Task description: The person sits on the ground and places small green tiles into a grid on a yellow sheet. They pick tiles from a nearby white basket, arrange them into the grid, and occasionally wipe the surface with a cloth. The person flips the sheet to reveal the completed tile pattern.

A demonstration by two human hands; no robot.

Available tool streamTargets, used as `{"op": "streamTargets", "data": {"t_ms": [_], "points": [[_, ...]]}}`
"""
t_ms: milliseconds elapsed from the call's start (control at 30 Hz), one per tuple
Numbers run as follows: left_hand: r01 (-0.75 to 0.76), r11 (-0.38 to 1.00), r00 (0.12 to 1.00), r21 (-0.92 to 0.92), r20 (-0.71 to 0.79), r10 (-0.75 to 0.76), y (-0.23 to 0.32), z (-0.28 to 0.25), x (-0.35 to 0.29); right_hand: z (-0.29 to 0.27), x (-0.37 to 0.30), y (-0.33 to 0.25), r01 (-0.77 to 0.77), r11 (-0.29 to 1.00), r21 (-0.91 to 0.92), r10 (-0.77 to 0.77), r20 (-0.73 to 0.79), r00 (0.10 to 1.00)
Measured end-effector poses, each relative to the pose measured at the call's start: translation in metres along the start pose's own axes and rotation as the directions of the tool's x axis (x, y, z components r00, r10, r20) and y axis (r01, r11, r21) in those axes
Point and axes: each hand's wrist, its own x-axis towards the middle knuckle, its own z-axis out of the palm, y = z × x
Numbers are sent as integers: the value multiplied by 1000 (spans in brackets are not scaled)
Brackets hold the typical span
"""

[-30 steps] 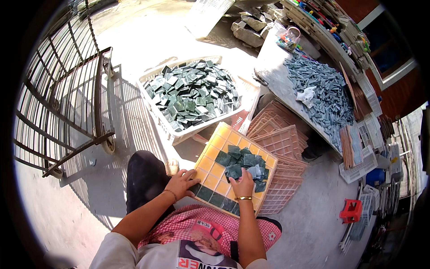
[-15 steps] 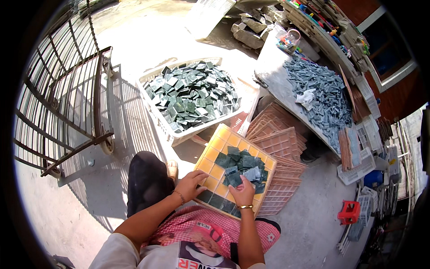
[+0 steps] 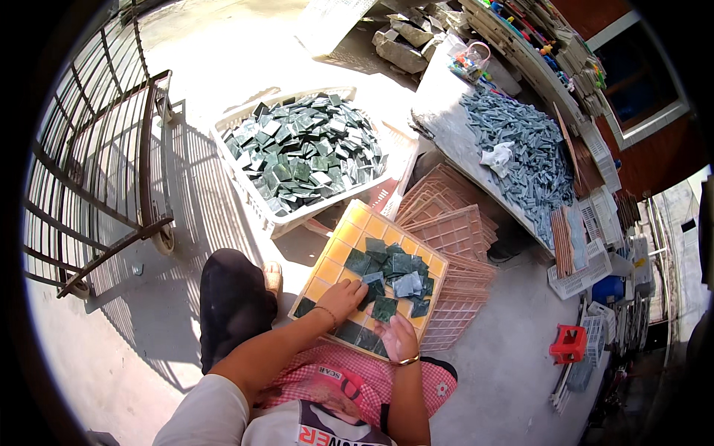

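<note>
A yellow gridded tray [image 3: 324,262] with a pale rim lies slanted in front of me. Loose dark green square tiles [image 3: 401,263] are heaped on its right half. More tiles [image 3: 349,331] fill cells along the near edge, and one tile [image 3: 303,307] sits at the left corner. My right hand [image 3: 400,338] pinches a square green tile [image 3: 384,308] by its lower right edge, above the tray. My left hand [image 3: 341,301] reaches over the tray to the heap's near side, its fingers closed on a dark tile [image 3: 370,295]; the thumb is partly hidden.
Beyond the tray stands a white plastic basket [image 3: 256,195] full of green tiles. Stacked reddish gridded trays [image 3: 457,286] lie right of my tray. Farther right, a slab table [image 3: 440,104] bears a heap of narrow grey pieces. A barred metal cart [image 3: 149,163] stands left, a red stool [image 3: 568,344] right.
My left hand has moved right from the tray's left edge to the heap. My right hand has drawn a tile off the heap toward me. The whole view has shifted slightly.
</note>
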Motion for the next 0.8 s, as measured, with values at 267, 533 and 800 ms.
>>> {"op": "streamTargets", "data": {"t_ms": [267, 533, 800], "points": [[152, 976, 988, -158, 22, -150, -41, -50, -22, -20, 20, 19, -147, 862, -485, 82, -153, 985], [123, 989, 979, -80, 173, -107, -62, -63, -38, 14, 63, 37, 327, 93, -940, -417, 262, 871], [78, 984, 989, -163, 140, -55, -73, -44, -43, 30, 60, 47, 355, -38, -934, -335, 347, 876]]}}
